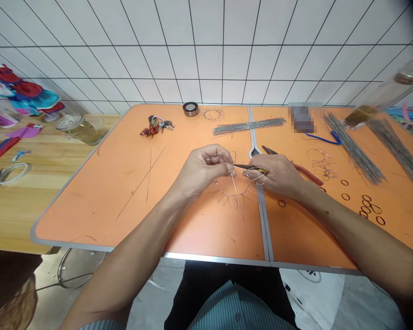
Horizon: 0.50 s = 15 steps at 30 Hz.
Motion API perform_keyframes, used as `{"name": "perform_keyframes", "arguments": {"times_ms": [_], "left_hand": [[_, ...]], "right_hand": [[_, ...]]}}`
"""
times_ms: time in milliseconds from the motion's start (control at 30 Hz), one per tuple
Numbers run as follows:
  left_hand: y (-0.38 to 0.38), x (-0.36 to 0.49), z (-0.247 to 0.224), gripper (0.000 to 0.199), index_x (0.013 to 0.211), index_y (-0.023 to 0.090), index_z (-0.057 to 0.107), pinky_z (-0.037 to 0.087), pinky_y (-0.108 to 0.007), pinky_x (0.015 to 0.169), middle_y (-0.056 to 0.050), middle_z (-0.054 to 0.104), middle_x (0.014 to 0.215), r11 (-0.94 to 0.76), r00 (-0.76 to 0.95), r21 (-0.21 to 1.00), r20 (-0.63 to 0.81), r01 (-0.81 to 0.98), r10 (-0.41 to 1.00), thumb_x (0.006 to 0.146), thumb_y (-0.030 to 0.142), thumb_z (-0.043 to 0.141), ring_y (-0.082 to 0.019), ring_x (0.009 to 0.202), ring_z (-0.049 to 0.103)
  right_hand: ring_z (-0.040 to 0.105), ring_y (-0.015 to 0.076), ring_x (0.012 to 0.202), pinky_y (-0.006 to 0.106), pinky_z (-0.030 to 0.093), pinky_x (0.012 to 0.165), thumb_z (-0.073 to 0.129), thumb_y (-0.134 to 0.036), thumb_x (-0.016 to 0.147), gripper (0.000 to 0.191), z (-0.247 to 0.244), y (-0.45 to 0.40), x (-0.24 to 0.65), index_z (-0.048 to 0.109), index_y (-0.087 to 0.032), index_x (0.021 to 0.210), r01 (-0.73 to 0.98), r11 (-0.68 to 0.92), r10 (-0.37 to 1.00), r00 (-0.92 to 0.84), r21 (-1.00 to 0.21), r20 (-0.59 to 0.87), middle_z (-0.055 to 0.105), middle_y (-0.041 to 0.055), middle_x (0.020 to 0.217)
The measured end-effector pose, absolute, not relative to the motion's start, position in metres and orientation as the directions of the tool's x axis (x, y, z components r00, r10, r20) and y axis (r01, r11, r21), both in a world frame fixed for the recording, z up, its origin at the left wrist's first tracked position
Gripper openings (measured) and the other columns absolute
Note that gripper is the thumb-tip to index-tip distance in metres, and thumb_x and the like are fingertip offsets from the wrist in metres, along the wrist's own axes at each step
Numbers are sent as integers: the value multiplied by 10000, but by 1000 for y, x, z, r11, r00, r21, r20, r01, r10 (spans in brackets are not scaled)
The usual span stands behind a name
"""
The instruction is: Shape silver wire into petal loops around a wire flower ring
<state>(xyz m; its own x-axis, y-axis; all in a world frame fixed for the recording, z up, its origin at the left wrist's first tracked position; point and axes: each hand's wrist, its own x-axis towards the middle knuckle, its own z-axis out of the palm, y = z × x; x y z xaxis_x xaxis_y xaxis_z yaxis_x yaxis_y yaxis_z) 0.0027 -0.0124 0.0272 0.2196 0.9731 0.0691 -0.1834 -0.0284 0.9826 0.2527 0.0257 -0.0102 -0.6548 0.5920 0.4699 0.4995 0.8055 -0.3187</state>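
Observation:
My left hand (213, 167) pinches a wire ring (237, 195) made of thin silvery wire with loops all around it. The ring's lower part hangs just above or on the orange table, between my hands. My right hand (275, 172) is closed around needle-nose pliers (244, 167), whose dark narrow jaws point left and reach the wire at my left fingertips. Most of their handle is hidden in my palm. Behind my right hand lie another pair of pliers (308, 174) with a red handle, partly covered by the hand.
Bundles of straight wire (249, 126) lie at the back and right. A tape roll (190, 108), keys (161, 123) and a wire ring (211, 113) are at the back. Small dark rings (380, 220) and a glass bottle (361, 114) stand right. Loose wires (134, 192) lie left.

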Motion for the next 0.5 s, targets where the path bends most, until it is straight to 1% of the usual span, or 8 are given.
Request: {"name": "perform_keyframes", "arguments": {"times_ms": [167,267,367,500], "left_hand": [[-12,2,27,166,752,185,728,524,-273,655,9,702,698,-23,209,985,58,-169,976,684,200,879,-138,654,704],[-12,1,27,176,765,184,736,507,-261,631,11,701,701,4,209,985,33,-175,977,683,200,891,-139,653,713],[-11,0,24,208,768,180,737,522,-254,643,18,704,698,67,257,968,-4,-240,967,662,191,915,-131,643,715],[-8,-1,21,197,737,178,734,491,-235,595,-1,719,657,183,348,932,-67,-314,935,665,195,917,-118,605,681]], "right_hand": [[445,154,589,349,268,593,429,-683,1164,606,-7,24,250,450,-247,743,499,816,574,-635,-293,517,511,-25,633],[453,155,603,347,268,598,424,-687,1163,610,-7,24,251,480,-241,751,510,808,585,-630,-296,511,532,-16,655],[501,164,660,345,280,619,434,-647,1174,571,-11,25,251,553,-231,802,503,795,607,-635,-340,478,590,1,724],[544,175,718,338,340,670,500,-551,1179,465,-16,25,250,617,-225,867,415,805,587,-657,-423,473,631,8,778]]}}
